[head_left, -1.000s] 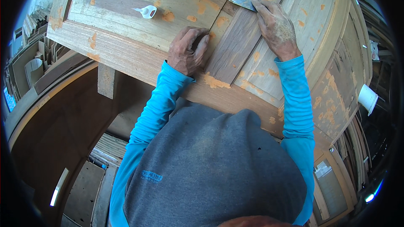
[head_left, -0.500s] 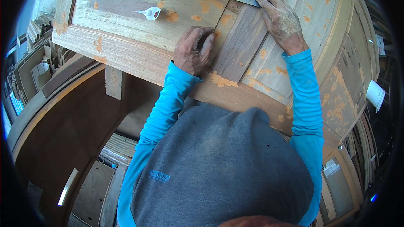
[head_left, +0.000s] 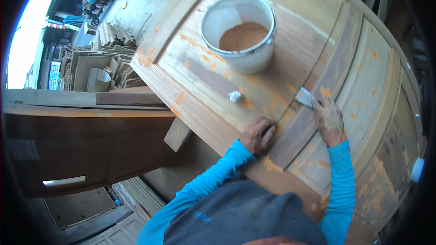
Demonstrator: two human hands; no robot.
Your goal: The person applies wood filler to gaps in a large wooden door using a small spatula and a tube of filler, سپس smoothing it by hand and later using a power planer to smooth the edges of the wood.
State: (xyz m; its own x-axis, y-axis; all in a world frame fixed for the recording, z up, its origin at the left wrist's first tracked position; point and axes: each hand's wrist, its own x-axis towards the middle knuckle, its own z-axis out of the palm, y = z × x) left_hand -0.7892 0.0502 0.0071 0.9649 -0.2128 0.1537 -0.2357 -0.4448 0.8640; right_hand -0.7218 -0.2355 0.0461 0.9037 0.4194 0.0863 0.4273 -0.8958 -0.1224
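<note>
A putty knife [head_left: 306,97] with a broad, smeared metal blade is in my right hand [head_left: 330,120]. Its blade lies against the dark strip [head_left: 334,81] of a wooden door panel [head_left: 218,122], beside a patch of orange filler [head_left: 325,92]. My left hand [head_left: 258,137] rests on the panel near its front edge, fingers curled into a loose fist; nothing shows in it. Ahead of that hand lies a small white plastic bottle [head_left: 235,95]. Farther off, a translucent bucket [head_left: 261,61] stands on the panel, with orange-brown filler [head_left: 243,36] inside.
Stacked boards [head_left: 81,66] are at the far left. A dark curved wooden panel [head_left: 91,143] lies below them, and a wood block [head_left: 177,134] juts from under the work panel. At the right edge is a white cup [head_left: 417,169]. Blurred people [head_left: 96,0] appear in the far background.
The view has tilted and shifted, so the whole bucket and the background at left now show. My hands and the putty knife keep nearly the same places on the panel.
</note>
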